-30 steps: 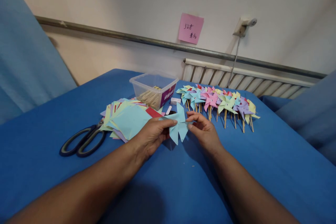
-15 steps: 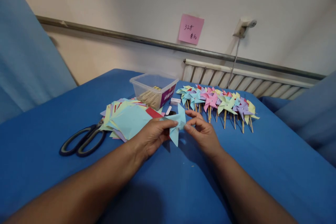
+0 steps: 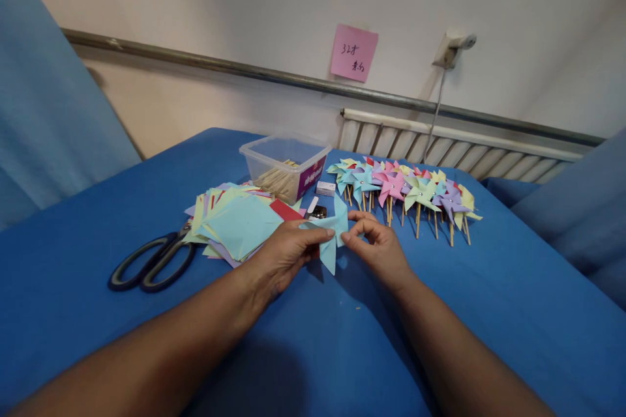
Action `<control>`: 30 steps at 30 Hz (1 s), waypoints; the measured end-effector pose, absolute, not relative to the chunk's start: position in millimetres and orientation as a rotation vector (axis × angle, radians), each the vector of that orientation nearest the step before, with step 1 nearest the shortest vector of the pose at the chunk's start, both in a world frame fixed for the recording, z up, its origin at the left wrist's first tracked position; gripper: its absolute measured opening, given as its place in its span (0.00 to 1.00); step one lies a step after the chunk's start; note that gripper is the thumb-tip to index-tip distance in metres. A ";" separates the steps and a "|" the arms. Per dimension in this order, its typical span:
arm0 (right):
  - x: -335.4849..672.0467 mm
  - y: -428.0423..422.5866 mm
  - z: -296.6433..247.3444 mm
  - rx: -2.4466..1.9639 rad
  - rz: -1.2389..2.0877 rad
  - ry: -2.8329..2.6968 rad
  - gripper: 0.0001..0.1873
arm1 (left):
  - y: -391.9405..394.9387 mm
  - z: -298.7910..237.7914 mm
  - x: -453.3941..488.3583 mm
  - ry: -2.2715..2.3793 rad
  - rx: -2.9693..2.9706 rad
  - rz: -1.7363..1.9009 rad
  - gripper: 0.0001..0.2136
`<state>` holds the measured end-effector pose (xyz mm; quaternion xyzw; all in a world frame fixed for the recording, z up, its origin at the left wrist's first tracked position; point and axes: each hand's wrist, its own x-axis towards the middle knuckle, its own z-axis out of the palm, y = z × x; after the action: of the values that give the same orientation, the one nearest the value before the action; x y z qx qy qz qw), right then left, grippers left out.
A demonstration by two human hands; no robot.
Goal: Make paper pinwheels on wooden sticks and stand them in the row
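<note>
Both my hands hold a light-blue paper pinwheel piece (image 3: 331, 234) just above the blue table (image 3: 313, 339). My left hand (image 3: 283, 255) pinches its left edge between thumb and fingers. My right hand (image 3: 379, 246) pinches its folded flaps at the centre-right. A fanned stack of coloured paper squares (image 3: 235, 221) lies just left of my left hand. A row of finished pinwheels on wooden sticks (image 3: 405, 192) lies beyond my right hand.
Black-handled scissors (image 3: 147, 265) lie at the left of the paper stack. A clear plastic box with wooden sticks (image 3: 285, 167) stands behind the papers, with a small white box (image 3: 326, 188) and a small dark object (image 3: 317, 212) beside it. A pink note (image 3: 354, 53) is on the wall.
My right hand has moved left toward the centre of the blue piece, folding its right flaps inward. The piece looks narrower now. My left hand has kept its grip.
</note>
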<state>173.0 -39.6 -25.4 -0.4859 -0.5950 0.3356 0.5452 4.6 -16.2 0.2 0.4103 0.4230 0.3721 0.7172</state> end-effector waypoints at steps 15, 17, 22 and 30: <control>170.3 -41.1 -23.4 -1.150 0.844 -1.422 0.09 | -17.5 0.4 4.6 0.939 0.911 0.813 0.11; 169.9 -41.0 -24.0 -1.158 0.841 -1.419 0.09 | -17.4 0.2 4.7 0.946 0.911 0.813 0.11; 169.4 -40.8 -24.7 -1.160 0.842 -1.410 0.09 | -17.5 1.1 5.2 0.954 0.909 0.823 0.10; 169.0 -39.5 -27.3 -1.181 0.867 -1.363 0.10 | -18.0 4.4 6.8 0.982 0.890 0.826 0.10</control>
<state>169.0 -39.5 -27.3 -0.4969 -0.5733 0.3649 0.5397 6.8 -18.0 4.4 0.4013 0.4426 0.3724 0.7102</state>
